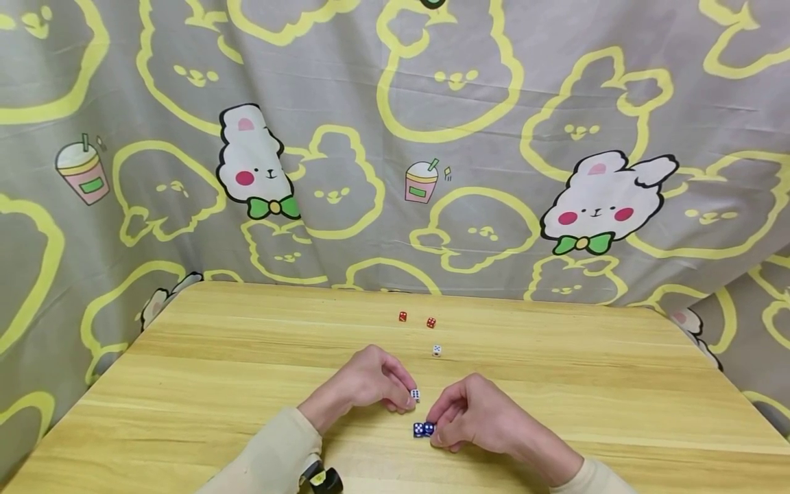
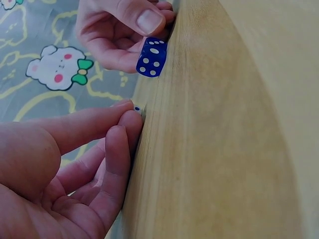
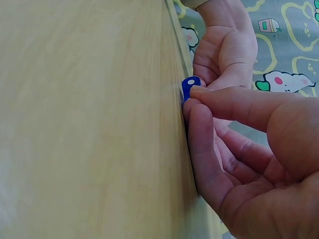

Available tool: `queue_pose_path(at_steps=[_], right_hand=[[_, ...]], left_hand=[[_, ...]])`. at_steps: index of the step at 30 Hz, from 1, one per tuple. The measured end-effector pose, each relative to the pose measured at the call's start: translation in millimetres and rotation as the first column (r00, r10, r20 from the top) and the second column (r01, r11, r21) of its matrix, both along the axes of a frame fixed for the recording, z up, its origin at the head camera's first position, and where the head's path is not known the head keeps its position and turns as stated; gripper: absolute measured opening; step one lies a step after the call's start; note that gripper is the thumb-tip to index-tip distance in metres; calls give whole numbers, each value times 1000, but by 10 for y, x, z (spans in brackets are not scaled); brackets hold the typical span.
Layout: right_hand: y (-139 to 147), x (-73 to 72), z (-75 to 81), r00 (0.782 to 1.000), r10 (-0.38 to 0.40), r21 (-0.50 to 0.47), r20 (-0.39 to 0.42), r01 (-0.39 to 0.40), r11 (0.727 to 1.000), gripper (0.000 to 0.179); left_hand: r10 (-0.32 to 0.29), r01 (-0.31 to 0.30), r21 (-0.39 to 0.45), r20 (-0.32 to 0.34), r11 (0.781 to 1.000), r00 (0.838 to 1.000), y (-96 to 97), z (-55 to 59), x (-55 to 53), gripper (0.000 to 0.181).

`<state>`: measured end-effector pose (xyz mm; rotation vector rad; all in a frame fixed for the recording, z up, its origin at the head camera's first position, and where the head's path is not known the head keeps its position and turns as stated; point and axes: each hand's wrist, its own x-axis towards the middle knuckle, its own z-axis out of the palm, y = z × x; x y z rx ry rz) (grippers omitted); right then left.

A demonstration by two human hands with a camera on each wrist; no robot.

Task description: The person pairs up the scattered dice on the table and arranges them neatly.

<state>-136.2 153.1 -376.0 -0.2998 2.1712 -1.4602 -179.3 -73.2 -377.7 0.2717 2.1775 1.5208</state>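
My left hand (image 1: 378, 379) pinches a white die (image 1: 415, 394) with dark pips between thumb and fingertips, down at the wooden table. In the left wrist view only a sliver of this white die (image 2: 137, 108) shows past the fingertips. Nearer to me, two blue dice (image 1: 419, 430) with white pips sit side by side. My right hand (image 1: 478, 417) pinches the right-hand blue die (image 1: 429, 429) by thumb and forefinger. The right wrist view shows a blue die (image 3: 189, 85) at those fingertips, partly covered by the thumb.
Farther back on the table (image 1: 259, 343) lie two red dice, a left one (image 1: 403, 316) and a right one (image 1: 431, 322). Another white die (image 1: 437, 350) stands between them and my hands. A patterned curtain (image 1: 345, 82) hangs behind the table's far edge. A black object (image 1: 324, 478) is by my left sleeve.
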Motion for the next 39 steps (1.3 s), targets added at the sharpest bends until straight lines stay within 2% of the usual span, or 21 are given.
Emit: queue_pose_path(at_steps=[28,39], right_hand=[[20,-7,-31,1000,17,-30,5,-17,999,17],[41,-42,5,999,41,-51,-5,-41,998,19]], left_hand=[[2,-2,5,2,1000,1000,8,-28,4,18],[-1,1,13,2,1000,1000,1,-21,-3,16]])
